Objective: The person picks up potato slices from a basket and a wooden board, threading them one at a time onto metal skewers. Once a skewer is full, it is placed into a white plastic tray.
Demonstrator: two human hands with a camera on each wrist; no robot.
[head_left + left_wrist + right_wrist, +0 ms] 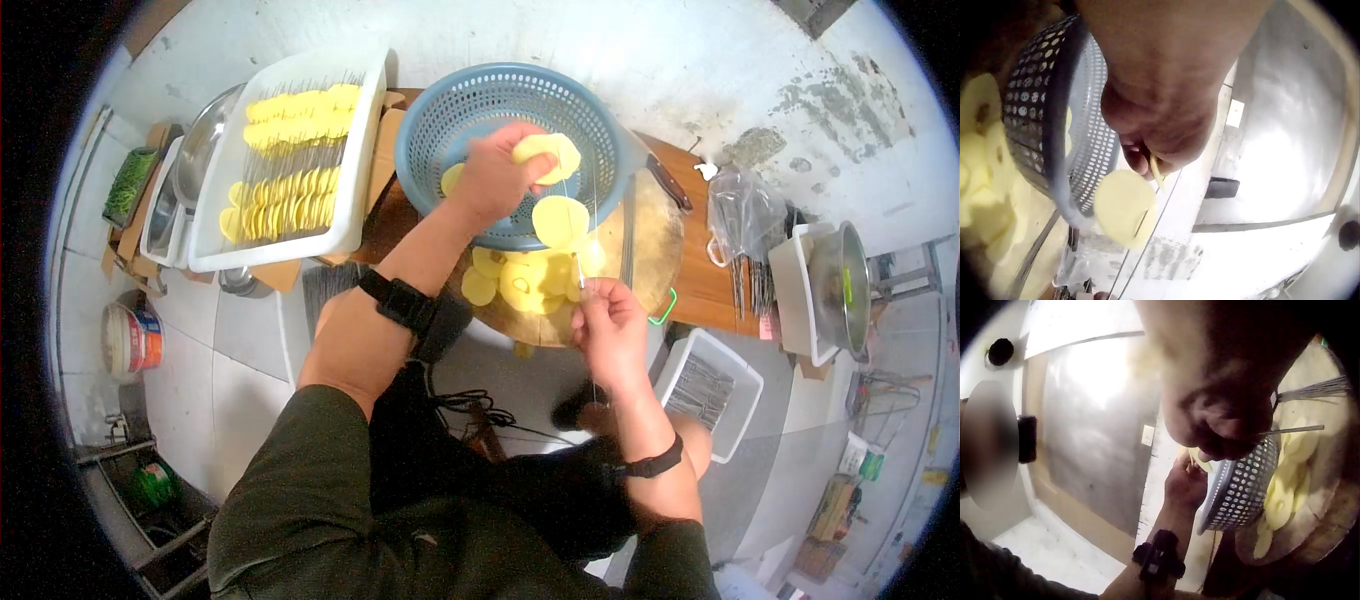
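My left hand pinches a thin yellow slice, which looks like potato, above a blue-grey perforated basket. Just below it, another round slice is threaded on a thin metal skewer, also visible in the left wrist view as a pale slice. Two fine metal lines run past that slice. Lower and to the right, my right hand grips the skewer's near end between thumb and fingers. Its pinch is partly hidden in the right wrist view, where a metal rod sticks out beside the hand.
Loose yellow slices lie on a round wooden board, beside bare skewers. At left a white tray holds rows of skewered slices. A knife lies behind the board; a white bin with metal skewers stands lower right.
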